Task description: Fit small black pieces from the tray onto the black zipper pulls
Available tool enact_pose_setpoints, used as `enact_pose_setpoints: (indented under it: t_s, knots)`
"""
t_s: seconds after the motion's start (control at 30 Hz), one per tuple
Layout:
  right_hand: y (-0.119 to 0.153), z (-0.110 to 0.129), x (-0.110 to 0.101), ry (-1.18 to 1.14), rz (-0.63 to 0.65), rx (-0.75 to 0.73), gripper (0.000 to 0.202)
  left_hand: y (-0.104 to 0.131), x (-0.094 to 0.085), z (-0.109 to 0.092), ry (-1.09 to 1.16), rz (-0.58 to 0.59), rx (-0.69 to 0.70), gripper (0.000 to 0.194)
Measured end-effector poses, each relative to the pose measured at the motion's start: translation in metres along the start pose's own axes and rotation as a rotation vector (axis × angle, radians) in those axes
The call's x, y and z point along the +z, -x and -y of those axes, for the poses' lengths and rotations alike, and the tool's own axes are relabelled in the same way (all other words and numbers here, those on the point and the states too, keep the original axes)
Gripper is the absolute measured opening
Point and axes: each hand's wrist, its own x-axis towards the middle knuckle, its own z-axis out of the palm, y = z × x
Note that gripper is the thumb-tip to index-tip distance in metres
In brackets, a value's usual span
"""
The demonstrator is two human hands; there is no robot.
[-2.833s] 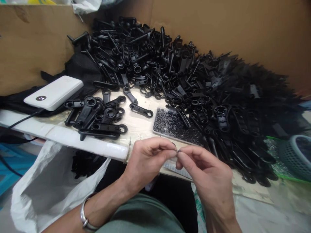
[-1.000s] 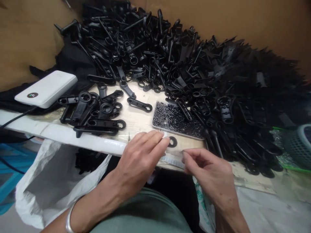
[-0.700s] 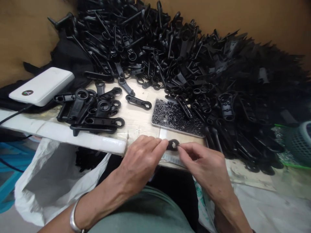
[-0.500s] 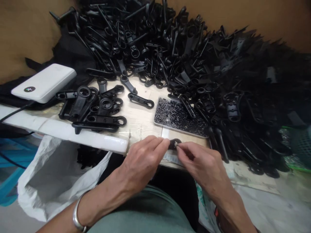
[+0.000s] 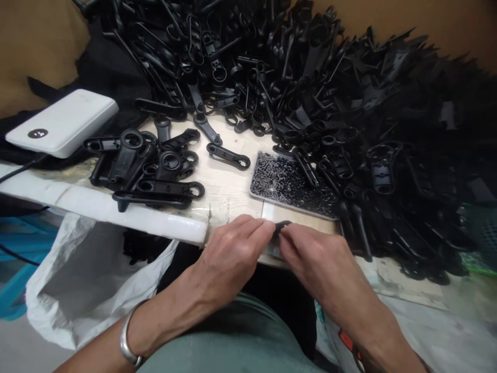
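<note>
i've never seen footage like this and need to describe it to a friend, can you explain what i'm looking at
There is no machine here, just a person's two bare hands. Every picture comes from one camera worn on that person's head, looking forward and down.

On the pale worktop lie a big heap of black parts, a smaller pile at the left, a tray of tiny pieces, and a white box with a cable.

The left hand holds a black part, mostly hidden; the right hand has its fingertips at that part's end. Whether they pinch anything small cannot be seen.
</note>
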Motion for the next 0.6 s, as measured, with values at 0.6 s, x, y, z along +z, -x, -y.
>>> enact_pose_setpoints:
  t_s: [0.6]
  knots:
    - [-0.007,-0.004,-0.006,-0.297,0.115,0.315,0.026,0.0,-0.001,-0.002,-0.07,0.176,0.034,0.027]
